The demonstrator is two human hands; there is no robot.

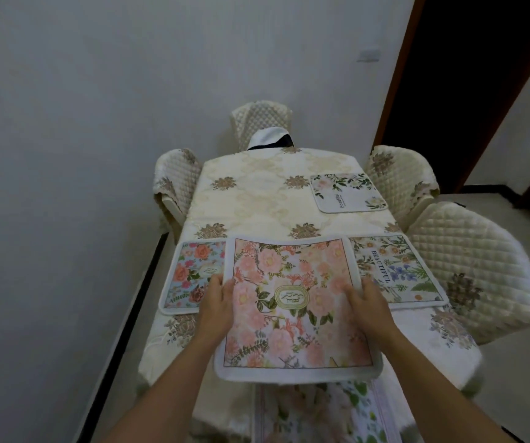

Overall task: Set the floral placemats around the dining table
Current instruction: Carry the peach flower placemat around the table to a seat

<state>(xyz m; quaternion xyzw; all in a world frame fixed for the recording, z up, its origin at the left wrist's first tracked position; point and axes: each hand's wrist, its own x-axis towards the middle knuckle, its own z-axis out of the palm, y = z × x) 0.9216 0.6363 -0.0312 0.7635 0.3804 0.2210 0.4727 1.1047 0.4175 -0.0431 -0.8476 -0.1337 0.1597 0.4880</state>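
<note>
Left near corner: blue rose-print placemat (190, 276) laid flat. Left hand (217, 302) and right hand (369, 303) each pinch a side edge of the pink floral white-bordered placemat (292, 302), held over the near end of the cream-clothed surface (257, 193), not yet down. Right near: white botanical placemat (398, 273) laid. Right far: white leaf-print placemat (347, 193) laid. So three done, fourth in hand. Far-left and far-end spots bare.
</note>
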